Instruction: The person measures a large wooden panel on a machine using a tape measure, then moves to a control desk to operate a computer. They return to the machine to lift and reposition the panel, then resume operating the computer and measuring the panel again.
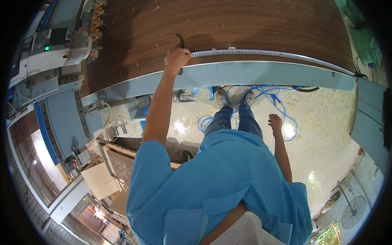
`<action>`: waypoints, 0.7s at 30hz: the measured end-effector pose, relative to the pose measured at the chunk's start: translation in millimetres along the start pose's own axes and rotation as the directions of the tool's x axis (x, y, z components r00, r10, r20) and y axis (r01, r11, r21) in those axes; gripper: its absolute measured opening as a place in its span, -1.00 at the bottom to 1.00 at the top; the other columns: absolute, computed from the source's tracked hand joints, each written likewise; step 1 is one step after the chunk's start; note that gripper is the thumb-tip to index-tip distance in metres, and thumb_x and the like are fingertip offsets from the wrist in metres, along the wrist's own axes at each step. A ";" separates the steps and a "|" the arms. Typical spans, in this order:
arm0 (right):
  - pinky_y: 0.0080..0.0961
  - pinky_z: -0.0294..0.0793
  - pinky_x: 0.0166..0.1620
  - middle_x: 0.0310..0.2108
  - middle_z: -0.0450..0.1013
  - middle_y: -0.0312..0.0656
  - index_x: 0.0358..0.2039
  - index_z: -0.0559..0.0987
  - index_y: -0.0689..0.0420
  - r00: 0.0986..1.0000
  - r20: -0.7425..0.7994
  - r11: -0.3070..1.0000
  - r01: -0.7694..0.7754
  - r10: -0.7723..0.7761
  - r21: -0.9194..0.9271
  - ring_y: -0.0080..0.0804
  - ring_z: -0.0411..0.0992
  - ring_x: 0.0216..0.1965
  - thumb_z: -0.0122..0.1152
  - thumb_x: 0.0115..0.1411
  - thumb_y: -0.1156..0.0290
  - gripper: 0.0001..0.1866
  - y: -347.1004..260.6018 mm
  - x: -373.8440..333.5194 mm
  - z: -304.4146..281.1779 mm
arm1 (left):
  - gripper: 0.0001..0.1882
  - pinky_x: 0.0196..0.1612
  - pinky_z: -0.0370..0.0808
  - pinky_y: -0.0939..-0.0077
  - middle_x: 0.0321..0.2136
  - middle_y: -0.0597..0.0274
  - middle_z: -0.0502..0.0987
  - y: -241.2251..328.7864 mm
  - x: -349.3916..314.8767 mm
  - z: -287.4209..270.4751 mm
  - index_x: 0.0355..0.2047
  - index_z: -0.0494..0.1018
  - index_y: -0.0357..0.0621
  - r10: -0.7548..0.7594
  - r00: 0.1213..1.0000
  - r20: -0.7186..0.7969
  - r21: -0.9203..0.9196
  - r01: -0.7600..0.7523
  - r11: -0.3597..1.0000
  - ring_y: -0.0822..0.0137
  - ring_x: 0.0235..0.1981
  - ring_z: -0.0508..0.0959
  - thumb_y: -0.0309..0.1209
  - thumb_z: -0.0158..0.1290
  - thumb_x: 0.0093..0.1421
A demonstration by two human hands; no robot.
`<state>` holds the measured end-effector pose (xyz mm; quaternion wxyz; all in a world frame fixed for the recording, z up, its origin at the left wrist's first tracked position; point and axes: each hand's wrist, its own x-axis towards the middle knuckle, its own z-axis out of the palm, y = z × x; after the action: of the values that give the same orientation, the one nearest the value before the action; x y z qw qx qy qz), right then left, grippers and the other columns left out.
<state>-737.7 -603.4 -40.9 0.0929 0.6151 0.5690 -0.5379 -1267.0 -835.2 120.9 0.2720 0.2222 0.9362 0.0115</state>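
My left hand (176, 59) is closed at the near part of a dark brown wood-grain board (228, 22), gripping a tape measure. From that hand the white tape blade (253, 52) runs out to the right along the board, reaching the far right corner. A dark curved strap (180, 40) sticks up beyond my fingers; the tape's case is mostly hidden by the hand. Down at my side hangs my right hand (275, 122), over the floor, with its fingers loosely bent and apart and nothing visible in them.
A blue-grey machine rail (261, 76) edges the board nearest me. At the left stands a machine head (73, 49) with a green light. Blue hose (281, 107) lies coiled around my feet on the sawdust-strewn floor. A grey cabinet (369, 116) and a fan (353, 211) are at right.
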 end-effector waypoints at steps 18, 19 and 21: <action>-0.44 0.59 -0.31 -0.26 0.60 -0.19 -0.08 0.64 0.15 0.999 -0.032 0.999 -0.042 0.042 0.021 -0.40 0.59 -0.29 0.21 0.24 0.20 -0.65 19.3 1.9 4.0 | -0.67 0.05 0.51 0.11 -0.09 0.38 0.67 -13.4 56.6 -1.9 -0.13 0.68 0.32 -0.015 0.953 0.302 0.063 -0.004 0.998 0.18 0.03 0.61 -0.16 0.15 0.06; -0.44 0.59 -0.30 -0.25 0.60 -0.19 -0.08 0.64 0.15 1.000 -0.008 0.998 -0.021 0.021 0.056 -0.41 0.59 -0.29 0.21 0.24 0.20 -0.65 19.1 1.5 5.0 | -0.67 0.04 0.51 0.11 -0.12 0.37 0.68 -11.3 54.3 -3.7 -0.13 0.68 0.31 -0.015 0.950 0.311 0.057 -0.003 0.998 0.19 0.01 0.61 -0.15 0.15 0.07; -0.44 0.59 -0.30 -0.24 0.61 -0.18 -0.07 0.64 0.15 1.000 -0.009 0.999 -0.028 0.028 0.040 -0.41 0.59 -0.28 0.21 0.24 0.21 -0.65 18.4 1.1 5.7 | -0.70 0.00 0.52 0.14 -0.20 0.38 0.69 -9.4 52.0 -5.4 -0.16 0.68 0.29 -0.019 0.951 0.310 0.029 0.010 1.000 0.22 -0.05 0.63 -0.15 0.15 0.08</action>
<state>-726.4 -613.0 -53.3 0.0855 0.6271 0.5500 -0.5448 -1312.9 -821.2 97.9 0.4125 0.2180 0.8837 -0.0382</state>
